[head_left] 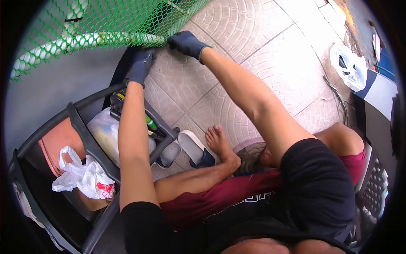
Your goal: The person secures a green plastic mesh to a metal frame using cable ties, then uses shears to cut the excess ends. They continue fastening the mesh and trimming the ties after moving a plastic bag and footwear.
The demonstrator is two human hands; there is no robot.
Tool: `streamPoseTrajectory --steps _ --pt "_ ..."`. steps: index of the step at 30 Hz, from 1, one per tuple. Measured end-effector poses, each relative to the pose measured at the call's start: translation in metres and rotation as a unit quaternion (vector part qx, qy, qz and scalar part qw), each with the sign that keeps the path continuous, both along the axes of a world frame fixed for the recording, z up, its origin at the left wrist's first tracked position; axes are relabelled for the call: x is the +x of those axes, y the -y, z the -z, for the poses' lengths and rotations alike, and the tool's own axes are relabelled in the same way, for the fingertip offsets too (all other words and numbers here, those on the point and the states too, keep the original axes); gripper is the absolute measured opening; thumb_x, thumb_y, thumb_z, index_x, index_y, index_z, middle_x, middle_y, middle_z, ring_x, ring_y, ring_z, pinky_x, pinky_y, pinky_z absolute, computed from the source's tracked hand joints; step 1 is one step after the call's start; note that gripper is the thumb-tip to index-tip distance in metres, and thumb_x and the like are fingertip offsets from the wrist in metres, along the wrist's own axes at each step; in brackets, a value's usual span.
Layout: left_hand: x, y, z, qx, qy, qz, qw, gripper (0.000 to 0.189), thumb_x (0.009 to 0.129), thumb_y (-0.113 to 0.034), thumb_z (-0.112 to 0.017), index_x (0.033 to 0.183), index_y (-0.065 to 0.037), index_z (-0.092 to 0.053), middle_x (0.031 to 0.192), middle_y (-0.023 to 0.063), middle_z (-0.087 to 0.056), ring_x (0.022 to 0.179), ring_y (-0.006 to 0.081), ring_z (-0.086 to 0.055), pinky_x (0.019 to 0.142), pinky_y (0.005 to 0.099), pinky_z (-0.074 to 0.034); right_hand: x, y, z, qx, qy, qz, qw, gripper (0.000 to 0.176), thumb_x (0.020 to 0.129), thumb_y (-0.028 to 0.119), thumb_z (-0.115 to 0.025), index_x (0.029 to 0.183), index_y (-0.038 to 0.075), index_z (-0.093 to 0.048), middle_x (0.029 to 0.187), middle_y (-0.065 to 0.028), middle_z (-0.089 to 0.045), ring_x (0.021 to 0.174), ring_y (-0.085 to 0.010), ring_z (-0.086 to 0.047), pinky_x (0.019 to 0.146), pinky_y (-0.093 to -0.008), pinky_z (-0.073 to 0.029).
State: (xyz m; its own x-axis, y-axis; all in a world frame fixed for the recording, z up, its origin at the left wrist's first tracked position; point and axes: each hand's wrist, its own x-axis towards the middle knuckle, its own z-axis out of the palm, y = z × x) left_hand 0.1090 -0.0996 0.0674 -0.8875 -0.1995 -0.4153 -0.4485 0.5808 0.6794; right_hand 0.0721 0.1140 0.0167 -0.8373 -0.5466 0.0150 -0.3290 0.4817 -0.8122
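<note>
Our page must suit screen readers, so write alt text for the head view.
A person's gloved right hand is at the lower corner of a green net, the gloved left hand close to a white pole. A bare foot and sandals rest on patterned tile; at left, a dark rack holds a white plastic bag.

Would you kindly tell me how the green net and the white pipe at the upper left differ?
The green net is an open, see-through mesh, while the white pipe looks solid. The net spreads out as a broad sheet, whereas the pipe is a long, narrow bar. The net is green, while the pipe is white with some discoloured patches. Both reach close to the gloved right hand.
</note>
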Motion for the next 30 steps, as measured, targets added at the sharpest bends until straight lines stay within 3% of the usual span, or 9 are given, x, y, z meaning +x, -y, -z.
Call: streamPoseTrajectory --steps 1,4,12,15,19,21,23,27,30 --pt "-0.007 0.016 0.009 -0.294 -0.111 0.166 0.935 0.031 0.093 -0.029 -0.056 0.113 -0.011 -0.070 0.113 0.0134 -0.070 0.103 0.0330 -0.065 0.089 0.0449 -0.049 0.000 -0.004 -0.002 -0.069 0.089 0.009 0.994 0.022 0.085 0.030 -0.059 0.092 0.013 -0.071 0.087 -0.0123 -0.069 0.078 -0.0284 -0.064 0.071 -0.0385 -0.051" --pt "-0.022 0.030 0.021 -0.434 -0.116 0.296 0.843 0.039 0.093 -0.033 -0.053 0.120 -0.008 -0.066 0.126 0.0196 -0.063 0.119 0.0399 -0.056 0.104 0.0485 -0.041 -0.007 -0.021 -0.016 -0.159 0.313 0.025 0.936 0.031 0.085 0.037 -0.064 0.080 0.007 -0.068 0.068 -0.0032 -0.060 0.053 -0.0120 -0.051 0.046 -0.0300 -0.041" --pt "-0.037 0.014 0.070 -0.365 -0.239 0.245 0.866 0.045 0.094 -0.039 -0.053 0.125 -0.008 -0.060 0.132 0.0177 -0.058 0.123 0.0358 -0.052 0.105 0.0463 -0.039 -0.017 -0.030 -0.017 -0.099 0.145 -0.078 0.981 0.023 0.087 0.030 -0.063 0.084 0.008 -0.068 0.070 -0.0017 -0.061 0.054 -0.0110 -0.053 0.047 -0.0274 -0.043" --pt "-0.028 0.021 0.089 -0.415 -0.247 0.221 0.847 0.042 0.093 -0.040 -0.054 0.119 -0.008 -0.065 0.120 0.0183 -0.065 0.111 0.0363 -0.061 0.096 0.0471 -0.047 -0.010 -0.035 -0.026 -0.199 0.398 0.030 0.895 0.023 0.086 0.029 -0.065 0.091 0.008 -0.073 0.077 -0.0057 -0.070 0.061 -0.0160 -0.063 0.054 -0.0311 -0.049" --pt "0.005 -0.004 0.063 -0.356 -0.258 0.134 0.888 0.042 0.087 -0.045 -0.064 0.110 -0.011 -0.070 0.087 0.0154 -0.070 0.080 0.0317 -0.069 0.077 0.0448 -0.052 -0.014 -0.038 -0.015 -0.162 0.366 0.013 0.916 0.031 0.083 0.035 -0.068 0.095 0.007 -0.074 0.085 -0.0087 -0.073 0.067 -0.0181 -0.067 0.062 -0.0330 -0.053" --pt "0.011 -0.017 0.053 -0.184 -0.028 -0.053 0.981 0.034 0.086 -0.038 -0.071 0.102 -0.007 -0.071 0.081 0.0113 -0.071 0.064 0.0243 -0.066 0.064 0.0404 -0.052 -0.017 -0.037 -0.011 -0.152 0.351 0.004 0.924 0.032 0.083 0.035 -0.068 0.097 0.007 -0.075 0.087 -0.0099 -0.073 0.072 -0.0196 -0.069 0.067 -0.0342 -0.054" --pt "0.018 -0.035 0.046 -0.031 -0.037 -0.102 0.994 0.028 0.086 -0.031 -0.073 0.099 -0.006 -0.070 0.080 0.0096 -0.071 0.060 0.0204 -0.063 0.058 0.0372 -0.051 -0.023 -0.031 -0.007 -0.113 0.227 0.003 0.967 0.035 0.082 0.036 -0.068 0.101 0.007 -0.075 0.093 -0.0125 -0.074 0.083 -0.0229 -0.070 0.078 -0.0354 -0.054" --pt "0.032 -0.086 0.036 0.204 -0.069 -0.284 0.934 0.011 0.087 -0.012 -0.073 0.094 -0.006 -0.067 0.082 0.0066 -0.071 0.055 0.0139 -0.060 0.047 0.0295 -0.047 -0.030 -0.015 0.016 -0.175 0.201 0.010 0.964 0.033 0.085 0.031 -0.071 0.101 0.002 -0.074 0.086 -0.0051 -0.073 0.075 -0.0133 -0.065 0.071 -0.0294 -0.052" --pt "0.033 -0.100 0.040 0.254 -0.098 -0.353 0.895 0.014 0.089 -0.009 -0.069 0.103 -0.005 -0.067 0.089 0.0100 -0.071 0.065 0.0182 -0.065 0.055 0.0333 -0.054 -0.028 -0.015 0.010 -0.135 0.207 0.015 0.969 0.036 0.081 0.037 -0.070 0.102 0.008 -0.076 0.096 -0.0123 -0.074 0.090 -0.0245 -0.070 0.083 -0.0356 -0.053"
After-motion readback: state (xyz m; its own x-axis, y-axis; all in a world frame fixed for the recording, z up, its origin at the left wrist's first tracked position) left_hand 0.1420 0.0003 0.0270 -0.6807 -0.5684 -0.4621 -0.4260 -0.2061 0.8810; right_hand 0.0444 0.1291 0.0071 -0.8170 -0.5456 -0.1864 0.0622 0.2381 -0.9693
